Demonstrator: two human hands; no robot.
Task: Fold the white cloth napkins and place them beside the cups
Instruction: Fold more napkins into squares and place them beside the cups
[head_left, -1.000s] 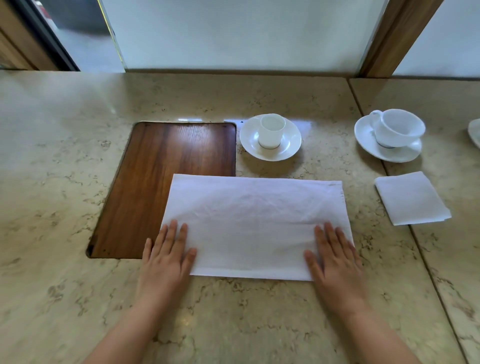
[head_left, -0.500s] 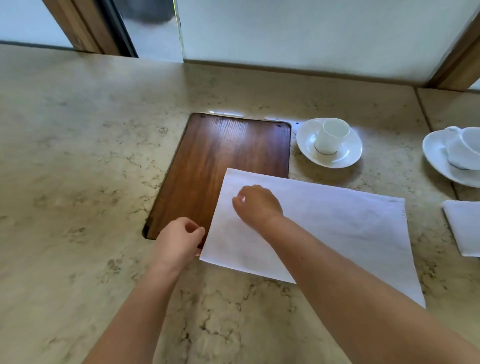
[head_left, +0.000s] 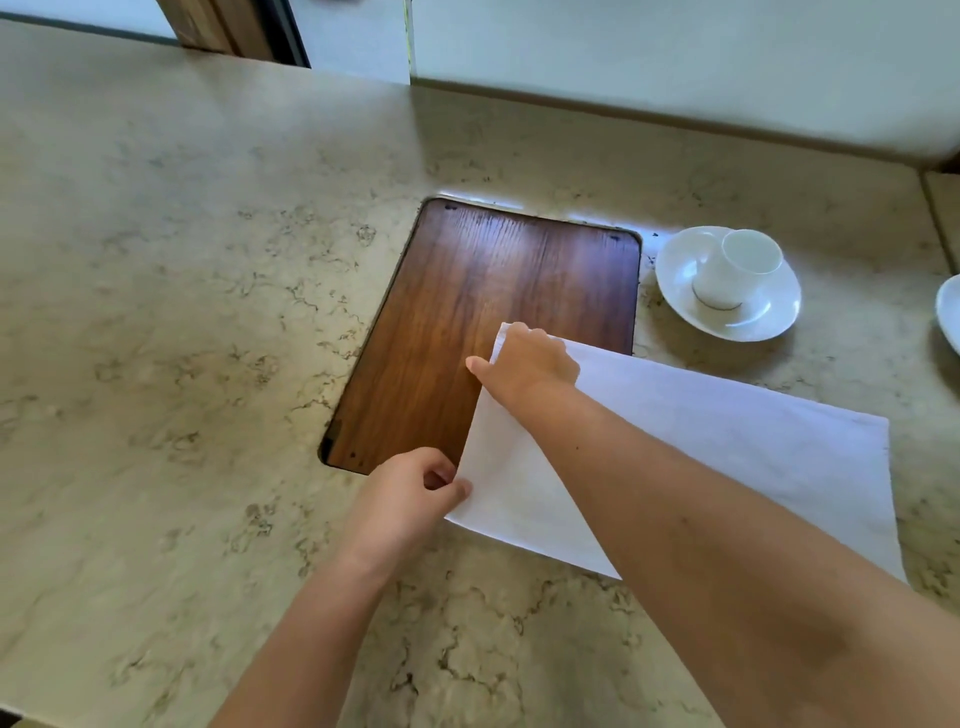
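Note:
A white cloth napkin (head_left: 727, 447), folded into a long rectangle, lies flat on the marble counter, its left end overlapping a wooden board (head_left: 483, 306). My left hand (head_left: 410, 499) pinches the napkin's near left corner. My right hand (head_left: 524, 366), its arm crossing over the cloth, grips the far left corner. A small white cup (head_left: 737, 270) stands on a white saucer (head_left: 769, 317) just beyond the napkin, to the right of the board.
The edge of a second white saucer (head_left: 949, 317) shows at the right border. A pale wall and a wooden frame (head_left: 208, 26) run along the counter's far side. Beige marble counter (head_left: 182, 338) stretches to the left.
Both hands left the napkin's near edge and went to its left end. The right hand slid to the far left corner; the left hand closed on the near left corner. The view swung left.

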